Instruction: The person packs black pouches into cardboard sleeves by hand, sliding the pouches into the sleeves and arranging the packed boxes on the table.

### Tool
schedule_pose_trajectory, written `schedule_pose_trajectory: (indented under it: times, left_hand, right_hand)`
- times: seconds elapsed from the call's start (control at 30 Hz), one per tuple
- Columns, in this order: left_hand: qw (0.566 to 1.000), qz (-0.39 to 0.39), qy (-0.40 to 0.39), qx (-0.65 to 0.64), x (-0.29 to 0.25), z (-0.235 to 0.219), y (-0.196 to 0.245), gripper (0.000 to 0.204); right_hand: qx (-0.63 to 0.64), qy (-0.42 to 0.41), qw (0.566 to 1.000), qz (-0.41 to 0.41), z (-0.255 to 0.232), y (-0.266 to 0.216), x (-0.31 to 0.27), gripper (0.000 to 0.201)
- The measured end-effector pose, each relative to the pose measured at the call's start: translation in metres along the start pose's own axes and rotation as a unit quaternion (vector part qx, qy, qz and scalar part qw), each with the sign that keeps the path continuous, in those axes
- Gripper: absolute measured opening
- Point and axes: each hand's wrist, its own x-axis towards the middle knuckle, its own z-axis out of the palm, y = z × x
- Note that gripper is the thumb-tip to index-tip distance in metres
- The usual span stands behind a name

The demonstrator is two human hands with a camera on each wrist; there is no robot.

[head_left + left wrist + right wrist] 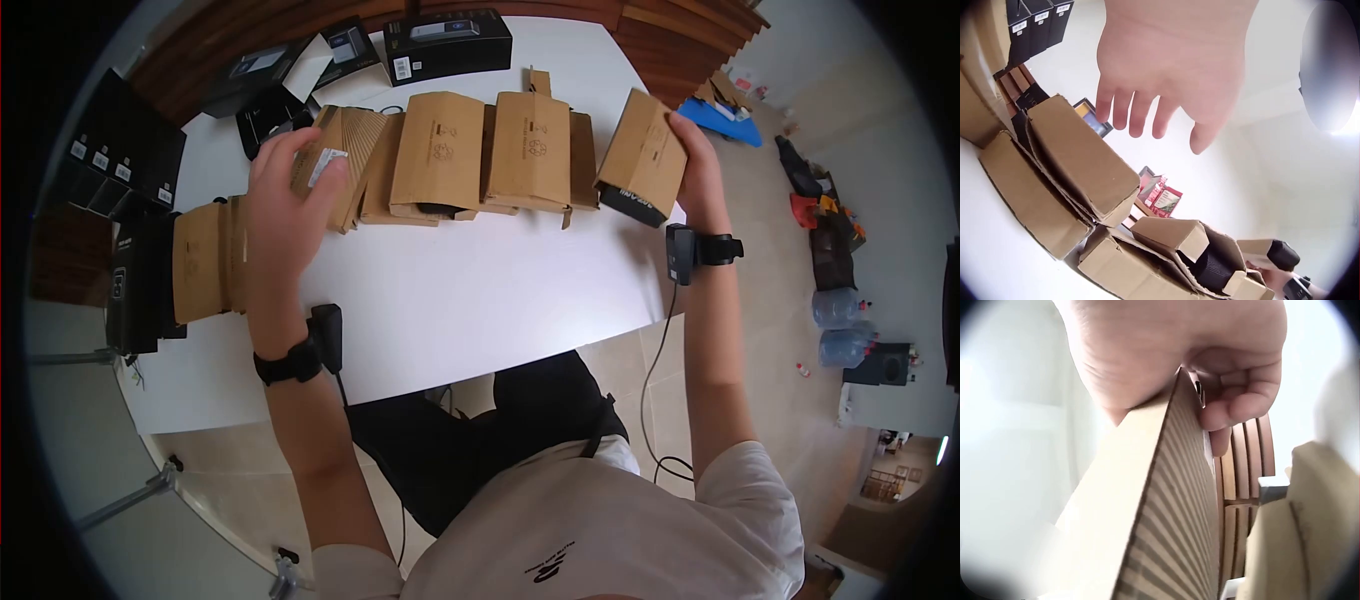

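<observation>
My right hand [704,180] grips a brown cardboard box [643,155] by its far right side. The box is tilted, and a black end with light lettering faces me. In the right wrist view, fingers curl around the top edge of this box [1169,506], with its striped face showing. My left hand [285,205] hovers near a striped cardboard box [352,165] with a white label. In the left wrist view the left hand [1169,69] has its fingers extended and nothing in its grasp. Between the hands stand a printed cardboard box [437,150] and another printed box [530,150].
Black boxes [448,48] line the table's back edge, and a black stack [110,150] stands at the left. More cardboard boxes [200,262] sit left of my left forearm. The white table [450,300] ends in front of my lap. A cable [650,400] hangs from the right wrist camera.
</observation>
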Motion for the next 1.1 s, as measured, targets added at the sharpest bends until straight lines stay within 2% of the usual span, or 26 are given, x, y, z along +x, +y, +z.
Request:
schedule_pose_trajectory:
  times: [0.03, 0.1, 0.13, 0.17, 0.23, 0.3, 0.37, 0.43, 0.53, 0.57, 0.63, 0.7, 0.77, 0.9, 0.93, 0.97, 1.03, 1.07, 1.1]
  left_hand:
    - [1.0, -0.005, 0.004, 0.006, 0.001, 0.0, -0.003, 0.037]
    - [1.0, -0.01, 0.015, 0.006, -0.001, -0.003, -0.006, 0.036]
    - [0.999, -0.008, 0.017, 0.028, -0.001, -0.005, -0.005, 0.037]
    - [0.999, -0.007, 0.021, 0.05, 0.0, -0.007, -0.003, 0.037]
    - [0.999, -0.018, 0.031, 0.041, 0.0, -0.009, -0.004, 0.037]
    - [0.998, -0.029, 0.037, 0.036, 0.001, -0.012, -0.008, 0.037]
    - [0.999, -0.025, 0.031, 0.03, 0.002, -0.011, -0.012, 0.037]
    - [0.999, -0.02, 0.037, 0.013, 0.003, -0.009, -0.022, 0.036]
    - [0.999, -0.009, 0.045, -0.023, 0.005, -0.007, -0.03, 0.034]
    - [0.998, 0.0, 0.043, -0.047, 0.005, -0.006, -0.031, 0.032]
    - [0.998, 0.008, 0.039, -0.052, 0.004, -0.007, -0.031, 0.031]
    - [0.998, 0.014, 0.038, -0.056, 0.004, -0.008, -0.028, 0.03]
    - [0.996, -0.001, 0.027, -0.082, 0.003, -0.008, -0.025, 0.028]
    - [0.996, 0.009, 0.027, -0.079, 0.003, -0.009, -0.025, 0.028]
    - [0.997, 0.009, 0.024, -0.075, 0.003, -0.009, -0.025, 0.028]
    - [0.997, 0.009, 0.022, -0.07, 0.003, -0.01, -0.025, 0.028]
    - [0.996, -0.001, 0.025, -0.081, 0.003, -0.007, -0.028, 0.028]
    - [0.996, -0.009, 0.023, -0.09, 0.002, -0.007, -0.029, 0.029]
    - [0.995, -0.012, 0.027, -0.091, 0.002, -0.007, -0.03, 0.029]
  right_hand:
    - [-0.006, 0.0, 1.0, -0.003, -0.007, -0.001, -0.003, 0.033]
    - [-0.128, 0.006, 0.991, 0.035, -0.019, -0.003, -0.006, 0.037]
    - [-0.175, 0.014, 0.983, 0.052, -0.027, -0.002, -0.007, 0.049]
    - [-0.183, 0.014, 0.982, 0.044, -0.033, 0.001, -0.006, 0.049]
    - [-0.354, 0.075, 0.928, 0.092, -0.027, -0.003, -0.006, 0.061]
    - [-0.326, 0.07, 0.938, 0.092, -0.032, 0.007, -0.001, 0.069]
    - [-0.335, 0.094, 0.936, 0.046, -0.033, 0.017, 0.001, 0.069]
    - [-0.279, 0.086, 0.955, 0.057, -0.021, 0.013, -0.009, 0.061]
    - [-0.392, 0.057, 0.918, 0.015, -0.016, 0.011, -0.021, 0.056]
    - [-0.392, 0.055, 0.918, 0.014, -0.013, 0.009, -0.025, 0.056]
    - [-0.528, 0.054, 0.839, -0.119, 0.0, 0.004, -0.037, 0.056]
    - [-0.532, 0.025, 0.836, -0.131, 0.023, -0.014, -0.051, 0.057]
    - [-0.516, -0.089, 0.834, -0.174, 0.048, -0.029, -0.061, 0.059]
    - [-0.55, -0.194, 0.778, -0.234, 0.096, -0.043, -0.055, 0.066]
    - [-0.574, -0.202, 0.748, -0.264, 0.101, -0.039, -0.045, 0.079]
    - [-0.575, -0.204, 0.746, -0.267, 0.107, -0.036, -0.039, 0.079]
    - [-0.684, -0.194, 0.629, -0.314, 0.119, -0.031, -0.029, 0.096]
    - [-0.706, -0.189, 0.614, -0.298, 0.122, -0.029, -0.025, 0.105]
    - [-0.707, -0.192, 0.611, -0.299, 0.126, -0.029, -0.025, 0.105]
